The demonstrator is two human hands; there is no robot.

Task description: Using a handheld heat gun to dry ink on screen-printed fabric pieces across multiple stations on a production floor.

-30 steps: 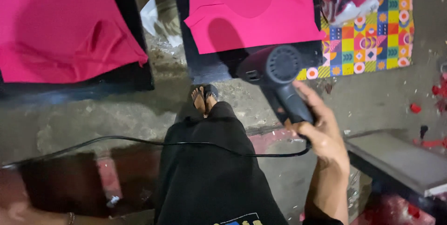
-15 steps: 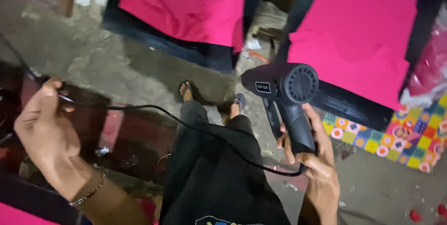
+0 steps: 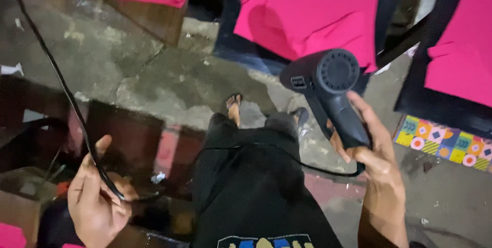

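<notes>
Now the left hand (image 3: 97, 202) has dropped to the lower left, fingers curled around the black cord (image 3: 61, 89), which runs to the upper-left corner. The right hand (image 3: 371, 150) grips the dark hair dryer (image 3: 328, 89) at centre right, handle slanting down-right, nozzle toward the upper left. Bare concrete floor (image 3: 154, 73) lies open between the pink shirts (image 3: 307, 7).

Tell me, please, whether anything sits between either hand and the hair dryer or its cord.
Nothing visible does. The right hand already grips the handle of the black hair dryer, and the left hand holds its black cord directly, with nothing between skin and either one.
</notes>
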